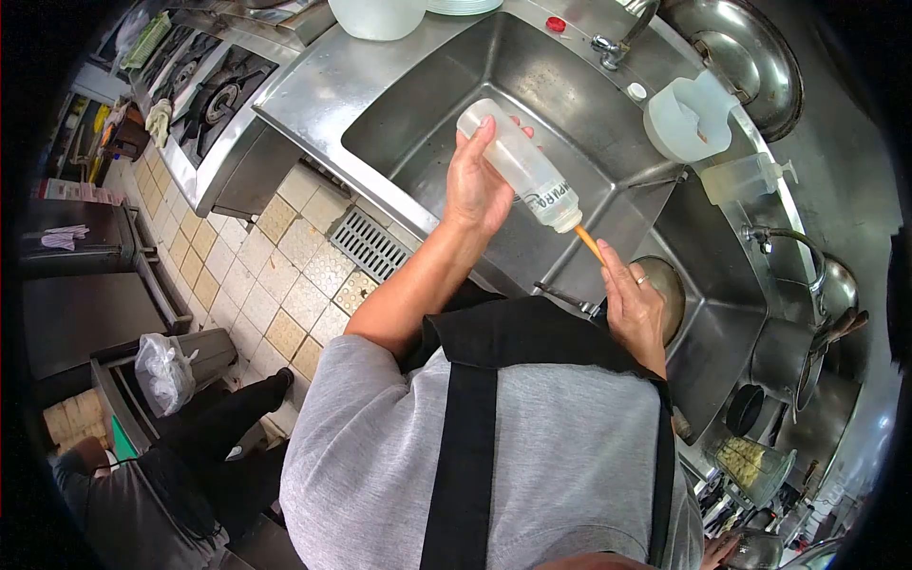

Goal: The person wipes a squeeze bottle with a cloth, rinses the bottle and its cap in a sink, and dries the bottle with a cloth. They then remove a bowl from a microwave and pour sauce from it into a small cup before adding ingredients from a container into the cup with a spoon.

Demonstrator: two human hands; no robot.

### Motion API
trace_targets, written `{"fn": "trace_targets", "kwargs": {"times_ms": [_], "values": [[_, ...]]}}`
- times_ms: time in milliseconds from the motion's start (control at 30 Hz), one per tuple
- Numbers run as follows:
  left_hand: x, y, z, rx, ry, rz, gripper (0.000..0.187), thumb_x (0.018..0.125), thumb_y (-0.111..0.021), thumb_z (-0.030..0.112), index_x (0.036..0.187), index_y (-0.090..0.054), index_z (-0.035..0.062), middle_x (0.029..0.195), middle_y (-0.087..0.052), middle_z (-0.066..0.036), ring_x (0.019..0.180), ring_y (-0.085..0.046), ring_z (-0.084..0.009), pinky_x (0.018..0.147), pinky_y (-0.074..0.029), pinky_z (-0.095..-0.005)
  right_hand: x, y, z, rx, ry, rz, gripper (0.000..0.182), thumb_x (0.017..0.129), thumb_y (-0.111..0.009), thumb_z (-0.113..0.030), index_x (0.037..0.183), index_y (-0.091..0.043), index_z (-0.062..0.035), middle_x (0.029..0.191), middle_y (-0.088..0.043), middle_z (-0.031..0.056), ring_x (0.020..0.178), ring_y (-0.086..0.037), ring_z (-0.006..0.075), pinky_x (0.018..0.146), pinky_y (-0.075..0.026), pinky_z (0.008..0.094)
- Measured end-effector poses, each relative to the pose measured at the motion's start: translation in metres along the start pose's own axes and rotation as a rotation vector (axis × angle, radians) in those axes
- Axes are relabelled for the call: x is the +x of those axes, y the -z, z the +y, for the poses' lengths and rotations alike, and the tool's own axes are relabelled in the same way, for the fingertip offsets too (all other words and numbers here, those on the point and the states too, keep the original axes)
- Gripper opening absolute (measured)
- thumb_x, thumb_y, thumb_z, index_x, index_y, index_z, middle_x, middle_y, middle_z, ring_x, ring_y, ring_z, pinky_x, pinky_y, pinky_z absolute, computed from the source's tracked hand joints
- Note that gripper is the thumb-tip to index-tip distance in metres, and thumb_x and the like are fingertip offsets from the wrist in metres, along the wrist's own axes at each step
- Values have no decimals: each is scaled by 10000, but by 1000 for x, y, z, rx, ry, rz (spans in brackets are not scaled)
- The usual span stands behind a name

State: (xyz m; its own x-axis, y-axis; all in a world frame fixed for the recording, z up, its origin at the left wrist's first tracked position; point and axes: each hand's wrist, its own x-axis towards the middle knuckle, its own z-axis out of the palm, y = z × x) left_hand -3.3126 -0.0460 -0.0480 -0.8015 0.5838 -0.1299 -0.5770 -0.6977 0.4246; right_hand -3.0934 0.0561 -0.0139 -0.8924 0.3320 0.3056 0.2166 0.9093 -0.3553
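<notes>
Over the steel sink, my left hand is wrapped round a translucent plastic bottle with dark lettering. The bottle is tilted, its mouth pointing down and to the right. My right hand grips a thin orange stick-like handle, whose far end goes into the bottle's mouth. What sits on that end inside the bottle I cannot make out. Below my right hand, a round metal pan, partly hidden, lies in the second basin.
Faucets and a white plastic jug line the sink's back edge, near a red cap. A large wok lid leans behind. Pots and a strainer basket stand at right. Left are a stove and another person.
</notes>
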Motion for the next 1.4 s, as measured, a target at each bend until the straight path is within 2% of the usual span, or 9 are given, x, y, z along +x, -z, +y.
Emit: {"fn": "trace_targets", "kwargs": {"times_ms": [200,333,533,633,867,967,1067,1300,1400], "values": [[-8,-5,-9,46,-24,-116,429,913,-581,295,1238,-394,87,1112,-537,-112,1058,-555,-266,978,-439,-554,-1,-30,8,550,8,62,333,912,-591,-89,1245,-596,-80,719,-607,39,557,-534,163,526,-458,323],[-13,-7,-6,-22,0,-191,413,909,-581,292,1227,-426,78,1120,-540,-112,1057,-557,-258,985,-438,-552,-12,-29,20,1156,-465,-184,316,941,-565,-100,1247,-577,-22,661,-525,-24,499,-398,70,465,-352,252],[-11,-12,-2,-92,-4,-313,411,892,-590,278,1216,-460,61,1122,-538,-110,1046,-558,-248,1010,-421,-538,-7,-34,7,1923,-704,-371,357,987,-487,-176,1291,-479,9,586,-306,-66,463,-243,37,449,-215,219],[-6,-12,0,-109,14,-348,413,880,-594,248,1226,-459,68,1121,-538,-103,1045,-558,-244,1013,-422,-518,-5,-33,3,1778,-532,-418,379,1000,-458,-221,1295,-452,17,583,-291,-67,463,-240,38,449,-205,218],[-2,-5,23,202,78,-230,455,828,-616,69,1251,-449,91,1117,-540,-77,1061,-570,-246,955,-474,-450,8,-11,0,353,-202,-44,138,922,-579,-156,972,-617,-33,626,-576,100,524,-569,208,507,-425,302],[-5,-10,25,225,100,-158,501,797,-640,22,1250,-437,98,1100,-544,-80,1045,-583,-266,918,-502,-452,11,-19,-2,307,-195,-31,116,901,-599,-142,927,-598,-30,653,-554,180,566,-595,282,524,-436,347],[-10,-21,24,196,87,-120,517,778,-661,12,1231,-430,107,1078,-548,-84,1030,-591,-282,905,-510,-490,5,-29,-5,389,-198,-92,146,918,-589,-163,917,-586,-17,628,-577,97,543,-577,205,516,-428,311],[-16,-25,16,-6,2,-257,496,766,-637,-16,1177,-396,121,1023,-559,-101,991,-602,-253,909,-507,-464,-7,-51,5,1388,-556,-335,237,965,-534,-228,880,-538,-8,584,-384,-54,499,-332,42,452,-268,223],[-12,-20,16,-65,-20,-305,506,760,-665,40,1200,-438,145,1099,-533,-92,1029,-584,-275,980,-450,-573,-8,-48,5,1497,-573,-350,259,973,-518,-256,851,-519,-28,560,-332,-53,476,-280,36,445,-221,220]]}}
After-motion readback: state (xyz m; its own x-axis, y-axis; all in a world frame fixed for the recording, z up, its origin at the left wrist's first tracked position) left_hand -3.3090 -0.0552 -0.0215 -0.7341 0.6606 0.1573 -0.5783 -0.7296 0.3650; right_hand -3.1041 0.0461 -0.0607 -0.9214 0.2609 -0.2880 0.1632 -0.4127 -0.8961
